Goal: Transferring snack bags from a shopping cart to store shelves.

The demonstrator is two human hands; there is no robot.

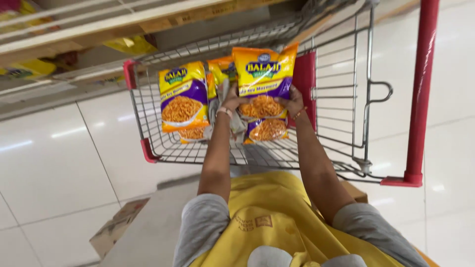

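A yellow, orange and purple snack packet [263,81] is held upright over a wire shopping cart [346,94], gripped at its lower sides by both hands. My left hand [230,103] holds its left edge, my right hand [292,101] its right edge. Behind my left hand, a grey cloth [236,126] hangs down. A second matching packet [183,99] leans inside the cart to the left. A third packet [221,69] peeks out between them, and another [267,129] lies lower, under the held one.
The cart has a red handle bar [421,94] on the right and red corner guards [130,74]. Store shelving [74,34] with yellow packets runs along the top left. A cardboard box [116,230] sits on the white tiled floor below left.
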